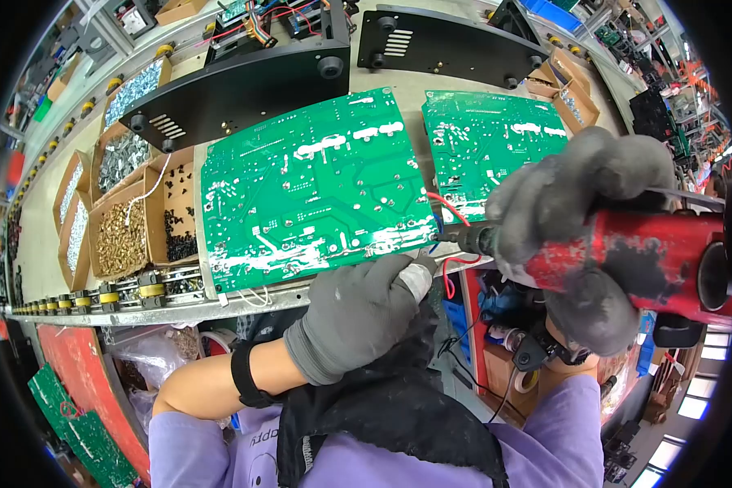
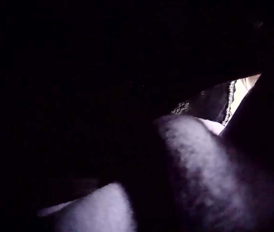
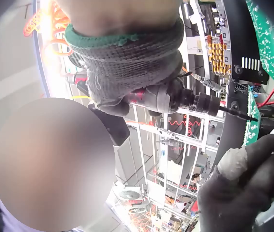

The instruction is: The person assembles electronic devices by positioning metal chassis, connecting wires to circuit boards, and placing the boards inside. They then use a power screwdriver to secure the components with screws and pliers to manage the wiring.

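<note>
My gloved right hand (image 1: 581,187) grips a worn red power drill (image 1: 634,252). The drill's chuck (image 3: 207,103) carries a long dark bit (image 3: 236,115), which points at the board's front right corner in the head view. My gloved left hand (image 1: 362,305), one digit wrapped in white, is curled at the front edge of a large green circuit board (image 1: 317,191). Its fingertips sit close to the bit and to red wires (image 1: 450,281); I cannot tell what they pinch. Dark cloth and pale purple fabric (image 2: 200,169) fill the left wrist view.
A second green board (image 1: 488,122) lies to the right. Two black metal panels (image 1: 252,98) with vents and round feet stand behind the boards. Cardboard trays (image 1: 122,236) at left hold brass, silver and black small parts. A roller rail (image 1: 106,299) runs along the front left.
</note>
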Motion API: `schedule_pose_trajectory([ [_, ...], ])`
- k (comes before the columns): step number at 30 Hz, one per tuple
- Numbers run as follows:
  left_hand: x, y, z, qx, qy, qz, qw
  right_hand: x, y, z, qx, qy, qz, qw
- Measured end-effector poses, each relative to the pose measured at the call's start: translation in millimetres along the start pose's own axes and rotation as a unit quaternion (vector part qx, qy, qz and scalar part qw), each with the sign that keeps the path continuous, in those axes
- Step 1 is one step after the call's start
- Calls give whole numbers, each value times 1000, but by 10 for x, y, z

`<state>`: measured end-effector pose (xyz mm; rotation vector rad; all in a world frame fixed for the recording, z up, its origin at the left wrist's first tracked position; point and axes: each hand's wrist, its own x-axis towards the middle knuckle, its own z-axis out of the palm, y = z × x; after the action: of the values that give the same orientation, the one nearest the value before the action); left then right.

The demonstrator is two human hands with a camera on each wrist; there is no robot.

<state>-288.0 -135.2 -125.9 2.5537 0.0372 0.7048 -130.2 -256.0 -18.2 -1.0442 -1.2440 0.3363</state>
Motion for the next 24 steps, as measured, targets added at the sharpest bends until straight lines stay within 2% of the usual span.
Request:
schedule_pose_trajectory([
  [1,22,-9,28,6,38,27,999,48,-19,-45,-46,-64,15,997],
  [2,40,3,23,6,41,29,999,-69,13,161,-21,89,40,995],
  [3,48,30,-1,6,35,13,999,-36,30,132,-22,88,38,995],
  [6,74,49,-26,10,16,2,1000,127,115,15,81,-51,42,995],
  [9,102,68,-83,25,-13,15,1000,149,85,26,3,-76,2,997],
  [10,118,86,-86,-1,0,7,1000,166,130,131,76,-16,29,997],
  [14,150,114,-149,-47,-4,-28,999,205,116,145,14,-50,3,999],
  [16,125,106,-101,-53,7,-41,998,252,185,171,96,-30,24,995],
  [18,100,117,-90,-59,15,-55,997,231,226,203,98,-17,23,995],
  [20,123,135,-80,7,12,-36,999,245,196,203,95,-10,20,995],
  [24,59,103,-8,-11,37,-43,998,285,-47,169,-52,-40,89,994],
])
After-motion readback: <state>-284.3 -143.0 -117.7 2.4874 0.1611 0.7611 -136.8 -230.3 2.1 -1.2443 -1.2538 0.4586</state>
